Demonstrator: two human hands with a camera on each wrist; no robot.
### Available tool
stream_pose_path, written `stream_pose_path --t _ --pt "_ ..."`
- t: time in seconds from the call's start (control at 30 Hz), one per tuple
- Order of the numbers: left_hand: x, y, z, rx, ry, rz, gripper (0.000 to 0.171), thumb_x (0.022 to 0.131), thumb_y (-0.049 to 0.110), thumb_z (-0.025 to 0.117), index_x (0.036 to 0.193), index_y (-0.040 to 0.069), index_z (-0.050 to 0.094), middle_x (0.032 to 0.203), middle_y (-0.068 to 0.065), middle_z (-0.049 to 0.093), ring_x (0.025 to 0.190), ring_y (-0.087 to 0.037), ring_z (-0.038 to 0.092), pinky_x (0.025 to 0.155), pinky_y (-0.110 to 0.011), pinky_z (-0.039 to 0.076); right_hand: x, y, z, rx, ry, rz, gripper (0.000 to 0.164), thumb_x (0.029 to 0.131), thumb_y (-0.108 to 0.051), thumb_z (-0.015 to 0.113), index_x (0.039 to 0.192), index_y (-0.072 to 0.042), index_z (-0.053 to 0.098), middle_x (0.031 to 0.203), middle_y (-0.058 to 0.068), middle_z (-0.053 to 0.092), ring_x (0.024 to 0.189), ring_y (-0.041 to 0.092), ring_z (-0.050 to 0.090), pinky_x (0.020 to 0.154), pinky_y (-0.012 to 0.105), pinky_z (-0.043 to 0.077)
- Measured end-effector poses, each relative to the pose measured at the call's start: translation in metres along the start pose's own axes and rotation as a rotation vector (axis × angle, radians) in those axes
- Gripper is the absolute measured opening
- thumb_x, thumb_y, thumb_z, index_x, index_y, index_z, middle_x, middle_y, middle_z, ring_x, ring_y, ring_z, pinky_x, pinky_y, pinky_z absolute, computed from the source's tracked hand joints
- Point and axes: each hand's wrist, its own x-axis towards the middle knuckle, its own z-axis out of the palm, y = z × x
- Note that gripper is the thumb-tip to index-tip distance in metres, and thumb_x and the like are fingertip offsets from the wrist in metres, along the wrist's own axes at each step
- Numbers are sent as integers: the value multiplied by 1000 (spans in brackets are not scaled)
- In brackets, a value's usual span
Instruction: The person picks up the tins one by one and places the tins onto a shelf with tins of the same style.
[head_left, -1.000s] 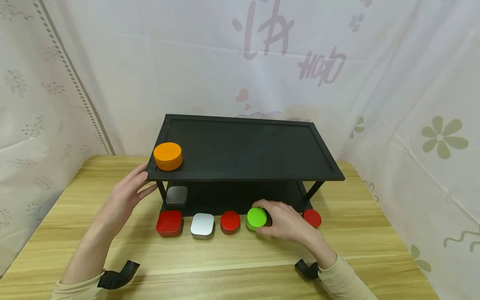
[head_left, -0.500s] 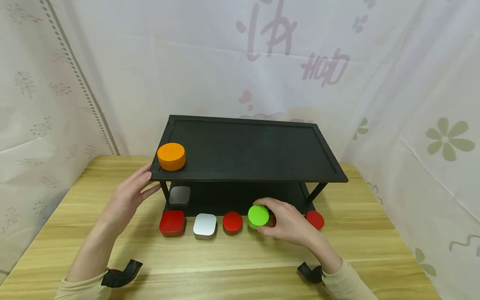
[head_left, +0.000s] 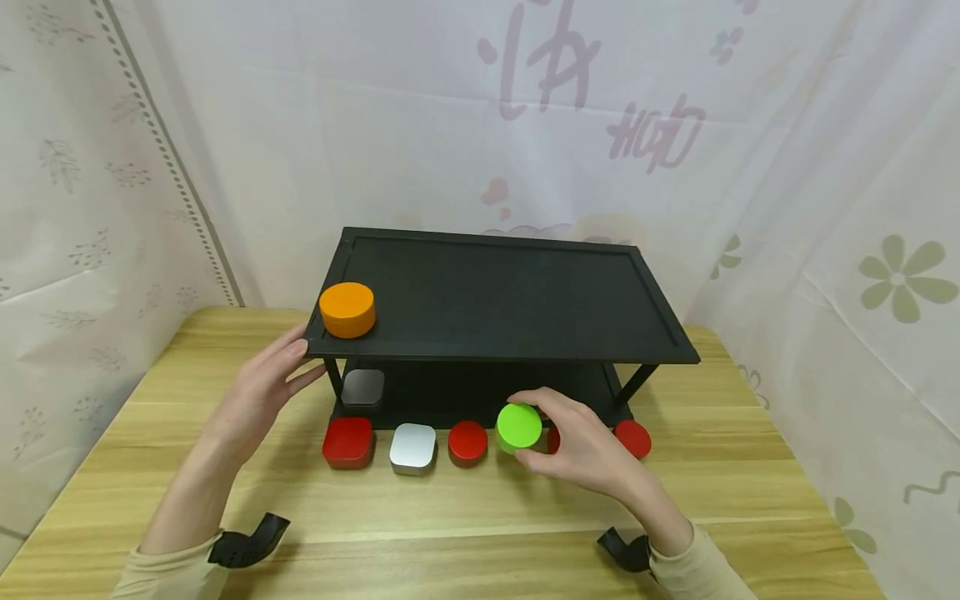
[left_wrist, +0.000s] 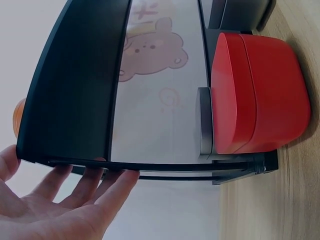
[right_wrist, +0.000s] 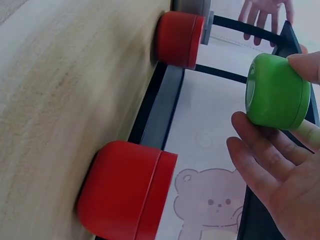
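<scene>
My right hand (head_left: 583,443) pinches a green round tin (head_left: 519,427) between thumb and fingers, raised off the wooden table in front of the black two-tier shelf (head_left: 487,296). In the right wrist view, the lid seam of the green tin (right_wrist: 277,91) shows. My left hand (head_left: 258,396) touches the shelf's left front corner, its fingers fairly straight along the side rail and the thumb at the top edge. The left wrist view shows those fingers (left_wrist: 117,195) against the rail. An orange round tin (head_left: 348,311) stands on the top tier's left front corner.
Along the shelf's front lie a red square tin (head_left: 348,442), a silver square tin (head_left: 412,448) and a red round tin (head_left: 468,442). Another red round tin (head_left: 633,438) is at the right; one more is partly behind my right hand. A grey square tin (head_left: 363,388) occupies the lower tier's left.
My right hand has lifted the green tin slightly up from the row, uncovering part of a red tin behind the hand. My left hand stays at the shelf corner; the whole view shifts slightly.
</scene>
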Motion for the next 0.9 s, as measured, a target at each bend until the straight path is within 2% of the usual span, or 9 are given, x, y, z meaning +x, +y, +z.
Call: stream_pose_path --t 0.17,0.4,0.63,0.9 --pt "0 0 0 -9 3 3 47 103 24 36 148 12 32 151 3 34 127 0 41 97 -15 46 1 -5 -2 -6 5 -3 57 75 -29 76 125 -33 50 118 -24 53 100 -2 53 83 24 52" --pt "-1 0 0 -25 -7 12 47 103 24 36 148 12 31 151 4 34 128 2 42 98 -15 46 2 -12 -6 23 47 -53 58 75 -24 76 127 -30 50 120 -22 52 104 -1 53 85 23 52" --pt "1 0 1 -10 -12 5 46 103 24 35 148 13 31 151 6 34 128 2 41 98 -15 45 6 -24 -14 30 63 -62 63 76 -26 75 131 -37 46 123 -21 52 107 -1 53 89 23 52" --pt "1 -1 0 -22 -23 20 46 104 22 33 148 12 31 150 6 36 128 2 43 98 -15 45 16 -39 -25 34 82 -111 65 75 -24 76 132 -31 45 123 -18 54 106 0 55 88 23 52"
